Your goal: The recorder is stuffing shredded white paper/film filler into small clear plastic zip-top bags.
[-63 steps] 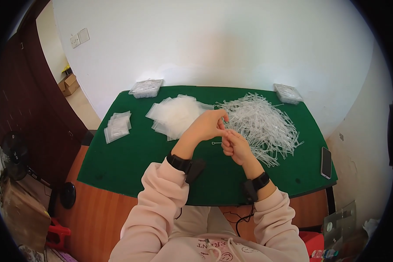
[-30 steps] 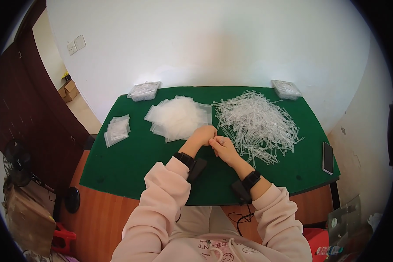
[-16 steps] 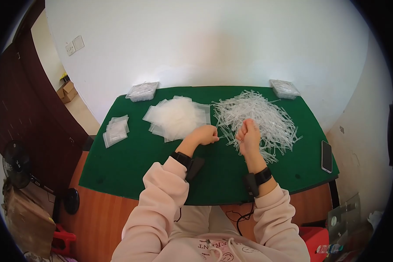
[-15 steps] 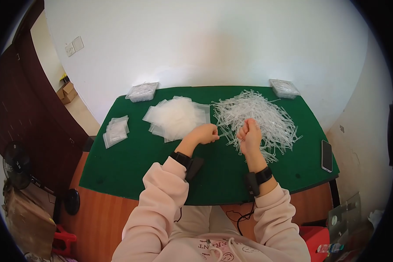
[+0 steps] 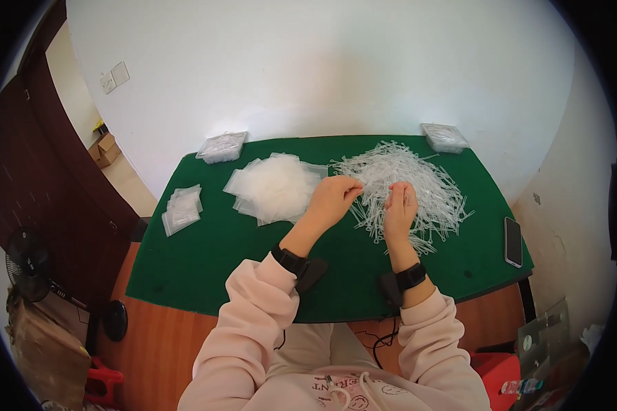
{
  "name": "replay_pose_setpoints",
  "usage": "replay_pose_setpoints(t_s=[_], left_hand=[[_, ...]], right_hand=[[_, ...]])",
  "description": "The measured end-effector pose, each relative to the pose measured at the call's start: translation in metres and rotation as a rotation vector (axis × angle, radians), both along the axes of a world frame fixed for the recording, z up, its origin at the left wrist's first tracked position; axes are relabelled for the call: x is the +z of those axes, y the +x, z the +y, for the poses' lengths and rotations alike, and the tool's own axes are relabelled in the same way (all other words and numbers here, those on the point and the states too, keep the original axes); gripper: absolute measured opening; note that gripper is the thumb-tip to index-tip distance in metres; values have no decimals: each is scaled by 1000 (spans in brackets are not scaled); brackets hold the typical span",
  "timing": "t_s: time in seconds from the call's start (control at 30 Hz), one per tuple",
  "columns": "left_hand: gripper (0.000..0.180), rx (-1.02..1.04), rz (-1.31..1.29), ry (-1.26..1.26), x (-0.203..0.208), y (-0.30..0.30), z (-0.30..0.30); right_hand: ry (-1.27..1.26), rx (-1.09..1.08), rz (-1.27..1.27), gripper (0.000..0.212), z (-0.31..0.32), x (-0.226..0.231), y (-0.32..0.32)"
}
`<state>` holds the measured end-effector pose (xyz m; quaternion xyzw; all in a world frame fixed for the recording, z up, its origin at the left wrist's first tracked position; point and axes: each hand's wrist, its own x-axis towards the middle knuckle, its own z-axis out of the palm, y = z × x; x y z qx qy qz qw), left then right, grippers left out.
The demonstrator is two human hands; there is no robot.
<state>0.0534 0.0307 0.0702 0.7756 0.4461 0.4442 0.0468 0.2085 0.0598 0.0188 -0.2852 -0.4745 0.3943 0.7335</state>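
A large loose heap of thin clear plastic sticks with small looped ends [image 5: 428,188] lies on the right half of the green-covered table [image 5: 206,274]. My left hand [image 5: 332,198] reaches to the heap's left edge, with thumb and fingers pinched together. Whatever is in that pinch blends into the sticks behind. Over the heap's front part, my right hand [image 5: 399,209] is raised with its fingers curled closed; what it holds is hidden. Left of my left hand spreads a pile of flat, translucent plastic bags [image 5: 271,185].
Several small filled bags [image 5: 183,209] overlap at the table's left. Clear boxes stand at the back left [image 5: 221,146] and back right [image 5: 445,138], near the wall. A phone [image 5: 513,242] lies by the right edge. Black bands with devices circle both my wrists.
My left hand has moved up and to the right, from the table in front of the heap to its left edge. My right hand has shifted slightly, its fingers still curled.
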Motion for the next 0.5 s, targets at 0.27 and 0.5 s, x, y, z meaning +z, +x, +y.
replay_pose_setpoints(t_s=[0.27,0.5], left_hand=[[13,-405,206,-429,6,-13,-9],[28,-227,181,-407,4,-27,-5]], right_hand=[[27,180,-404,24,-12,3,-19],[-513,752,-60,27,-29,5,-28]])
